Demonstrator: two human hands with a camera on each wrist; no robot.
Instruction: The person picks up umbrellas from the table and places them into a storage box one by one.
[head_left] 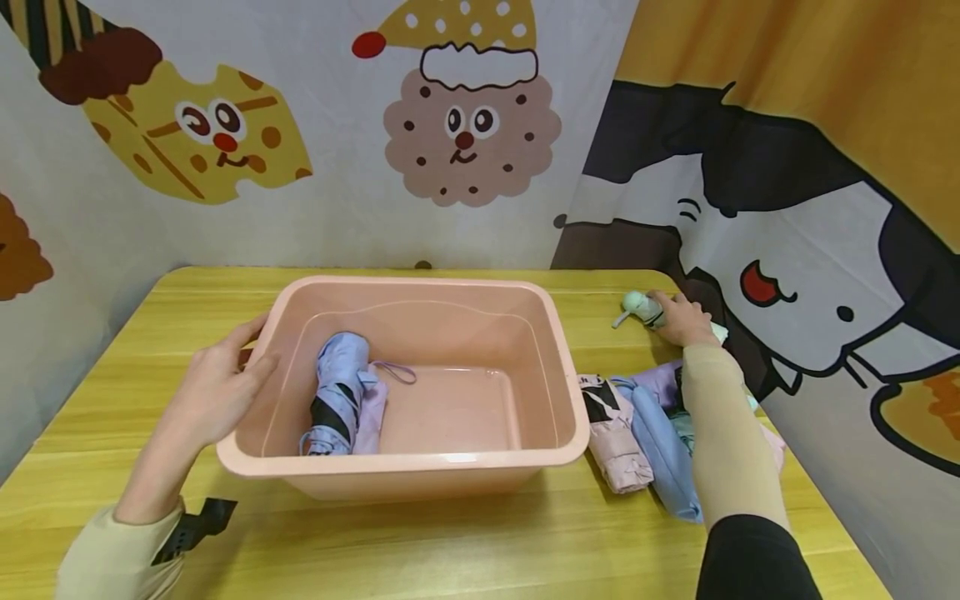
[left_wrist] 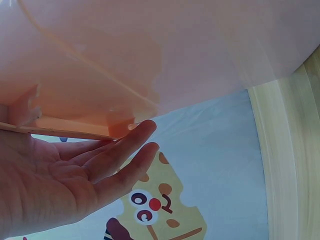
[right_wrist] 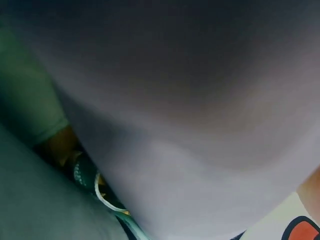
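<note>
A pink plastic basin stands at the middle of the table. Inside it, on the left, lie a folded blue umbrella and a lilac one with a wrist loop. My left hand is at the basin's left rim; the left wrist view shows its fingers extended beneath the rim. At the table's back right, my right hand grips a folded mint-green umbrella, its handle end pointing left. Blurred pale surfaces fill most of the right wrist view and hide that grip.
Several folded umbrellas lie right of the basin: a pale pink one, a blue one and a purple one, partly under my right forearm. A printed curtain hangs behind the wooden table and down its right side.
</note>
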